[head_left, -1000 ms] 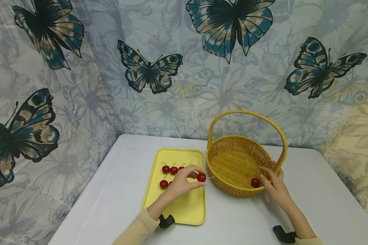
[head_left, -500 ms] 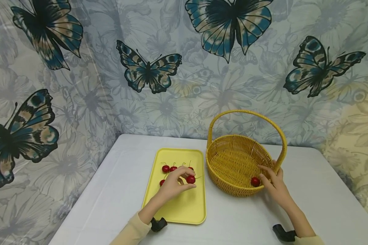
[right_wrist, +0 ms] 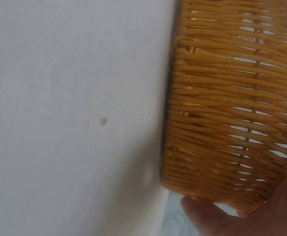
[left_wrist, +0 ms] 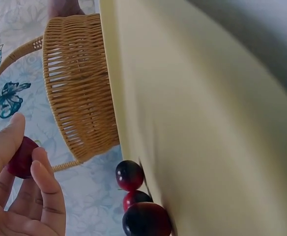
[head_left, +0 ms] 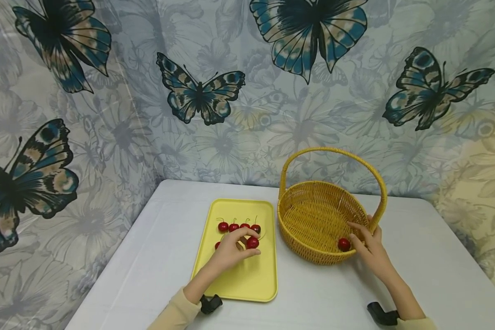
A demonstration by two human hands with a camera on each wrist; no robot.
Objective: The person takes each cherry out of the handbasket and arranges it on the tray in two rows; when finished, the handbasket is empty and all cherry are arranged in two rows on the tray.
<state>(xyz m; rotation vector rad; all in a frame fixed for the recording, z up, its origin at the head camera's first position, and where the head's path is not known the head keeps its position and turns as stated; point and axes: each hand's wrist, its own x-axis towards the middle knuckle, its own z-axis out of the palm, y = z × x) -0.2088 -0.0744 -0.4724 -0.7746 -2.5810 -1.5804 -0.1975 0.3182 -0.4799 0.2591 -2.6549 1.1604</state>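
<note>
My left hand (head_left: 231,250) is over the yellow tray (head_left: 268,279), pinching a red cherry (head_left: 252,243) between thumb and fingers. In the left wrist view that cherry (left_wrist: 21,158) sits between the thumb and fingertips. Behind the hand, several stemmed cherries (head_left: 233,227) lie in a row on the tray; another cherry (head_left: 217,245) is mostly hidden by the hand. My right hand (head_left: 371,252) grips the near right rim of the woven basket (head_left: 297,250), close to the foot of its handle. Inside the basket, a single cherry (head_left: 344,244) rests beside that hand.
The basket's tall arched handle (head_left: 330,150) rises above its far side. Tray and basket stand side by side on a white-covered table (head_left: 313,298). A butterfly-print cloth (head_left: 297,119) hangs right behind the table's back edge.
The left hand, still pinching its cherry, has moved left from the tray's right edge to over the tray. More of the back row of cherries shows. The right hand stays at the basket.
</note>
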